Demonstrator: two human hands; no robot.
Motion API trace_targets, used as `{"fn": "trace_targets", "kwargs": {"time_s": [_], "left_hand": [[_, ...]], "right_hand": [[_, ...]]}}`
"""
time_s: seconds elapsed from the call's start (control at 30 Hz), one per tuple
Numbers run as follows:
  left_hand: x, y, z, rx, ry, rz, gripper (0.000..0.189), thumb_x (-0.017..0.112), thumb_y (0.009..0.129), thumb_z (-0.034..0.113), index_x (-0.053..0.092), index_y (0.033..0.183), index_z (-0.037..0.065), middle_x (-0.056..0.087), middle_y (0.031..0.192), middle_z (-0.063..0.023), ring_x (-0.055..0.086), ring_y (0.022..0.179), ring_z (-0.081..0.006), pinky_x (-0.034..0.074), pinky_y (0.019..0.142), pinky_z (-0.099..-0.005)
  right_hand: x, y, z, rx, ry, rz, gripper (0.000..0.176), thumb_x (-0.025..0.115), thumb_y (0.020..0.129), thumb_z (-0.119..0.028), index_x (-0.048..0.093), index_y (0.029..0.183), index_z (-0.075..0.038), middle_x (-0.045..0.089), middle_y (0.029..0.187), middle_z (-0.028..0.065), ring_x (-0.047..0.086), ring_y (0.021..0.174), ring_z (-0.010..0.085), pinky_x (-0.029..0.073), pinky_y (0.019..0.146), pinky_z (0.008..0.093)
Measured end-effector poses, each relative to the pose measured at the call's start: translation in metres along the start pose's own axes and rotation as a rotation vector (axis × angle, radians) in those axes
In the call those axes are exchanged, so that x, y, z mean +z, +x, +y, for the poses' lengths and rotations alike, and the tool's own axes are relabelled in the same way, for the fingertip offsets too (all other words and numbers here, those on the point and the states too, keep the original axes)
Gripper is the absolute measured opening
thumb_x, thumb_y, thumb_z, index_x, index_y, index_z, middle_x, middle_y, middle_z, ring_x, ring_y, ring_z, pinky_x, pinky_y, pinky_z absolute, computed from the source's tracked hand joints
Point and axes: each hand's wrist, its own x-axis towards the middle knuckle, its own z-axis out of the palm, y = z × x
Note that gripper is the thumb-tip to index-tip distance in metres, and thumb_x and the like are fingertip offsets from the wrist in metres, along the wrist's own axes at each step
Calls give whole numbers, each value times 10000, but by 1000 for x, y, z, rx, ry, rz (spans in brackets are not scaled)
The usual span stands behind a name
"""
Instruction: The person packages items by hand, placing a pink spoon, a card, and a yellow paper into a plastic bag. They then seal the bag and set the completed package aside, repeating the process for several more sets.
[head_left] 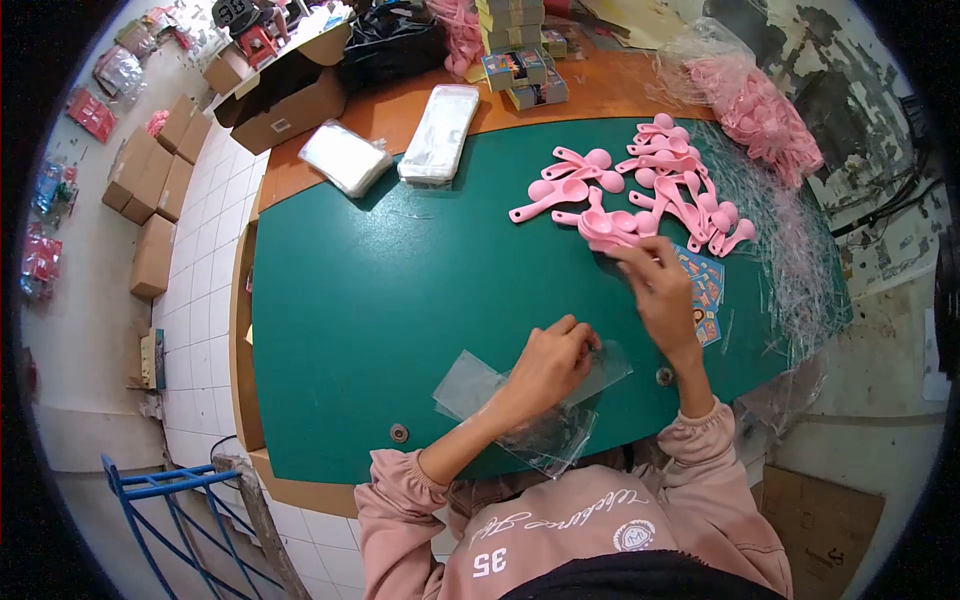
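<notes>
— Two hands at work; what does the left hand have?
— It pinches a clear bag, fingers curled shut on its edge, at about 5 o'clock on the green table. More loose bags lie under the wrist, at the table's near edge.
— And the right hand?
— It reaches toward 1 o'clock, fingertips bent down onto the near edge of the pink spoons. Whether it grips one, I cannot tell.
— Anything beside it?
— Printed cards lie just under and right of that hand. At 12 o'clock, well apart, two stacks of clear bags rest where the green meets bare wood.
</notes>
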Motion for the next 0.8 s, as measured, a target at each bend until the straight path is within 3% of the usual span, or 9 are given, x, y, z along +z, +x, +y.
{"fn": "trace_targets", "kwargs": {"time_s": [0.03,0.1,0.2,0.3,0.43,0.57,0.67,0.77,0.8], "left_hand": [[-7,2,2,37,5,62,265,599,732,24,508,980,0,506,760,-105,554,729,-267,465,706,-355],[-14,8,-1,76,6,120,245,590,744,4,498,971,2,528,760,-91,579,730,-240,473,708,-335],[-33,18,-4,-207,-762,92,199,555,849,33,458,1021,15,627,911,-127,610,864,-152,492,754,-278],[-55,22,10,-253,-841,142,257,576,842,38,434,1054,11,642,877,-151,619,841,-157,495,758,-265],[-72,22,25,-269,-789,182,340,646,783,29,468,1072,7,655,864,-133,631,808,-150,511,724,-249],[-82,22,34,-281,-697,186,372,662,765,26,488,1093,3,654,894,-129,631,829,-147,514,731,-244],[-84,22,38,-237,-775,152,387,667,764,38,499,1110,-1,652,916,-117,629,844,-154,515,741,-255],[-85,22,47,-96,-674,84,418,663,772,52,493,1149,-5,650,927,-97,617,881,-158,510,769,-272],[-85,19,50,-36,-591,128,356,645,792,80,524,1117,-1,656,880,-82,623,819,-140,507,720,-257]], "right_hand": [[-8,0,-5,-2,4,1,203,575,794,-36,623,983,-92,522,918,98,567,777,252,464,658,337],[-22,-3,-9,-17,-29,210,204,589,800,-50,617,1001,-68,549,861,73,575,766,206,467,654,314],[-33,-14,-5,79,165,337,180,587,828,-73,609,999,-20,582,815,57,569,725,156,464,620,271],[-41,-16,-27,218,421,420,172,574,858,-106,608,978,12,596,804,53,556,675,112,447,580,221],[-50,-12,-41,209,525,416,174,573,866,-122,611,971,13,585,815,45,539,639,79,429,558,191],[-54,-11,-52,198,428,261,186,585,856,-116,609,987,13,575,805,39,525,631,78,431,565,194],[-51,-7,-58,166,439,173,191,594,846,-99,612,1004,7,564,797,34,518,633,78,434,574,198],[-49,-2,-65,141,537,105,192,606,833,-79,600,1007,3,561,796,35,531,658,76,438,584,197],[-49,-1,-67,156,604,102,190,613,827,-72,586,999,4,564,801,39,543,676,76,442,590,195]]}}
